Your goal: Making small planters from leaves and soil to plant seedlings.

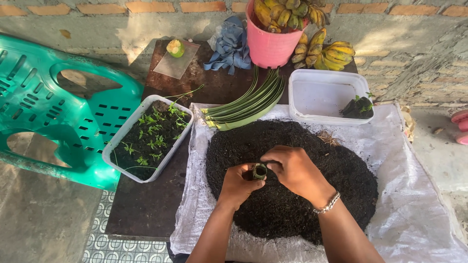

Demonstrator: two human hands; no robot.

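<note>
Both hands meet over a round heap of dark soil (312, 195) spread on a white woven sheet (414, 209). My left hand (237, 185) cups a small ring-shaped pot of rolled green leaf (259, 171). My right hand (292, 168), with a silver bracelet at the wrist, pinches the same leaf pot from the right side. A bundle of long green leaf strips (248, 103) lies just beyond the soil.
A clear tray of small green seedlings (146, 136) sits at left beside a tipped green plastic chair (48, 107). A clear tub (321, 95) holds one filled leaf pot (358, 107). Behind stand a pink bucket (269, 44) of bananas, loose bananas (326, 51), blue cloth (230, 46).
</note>
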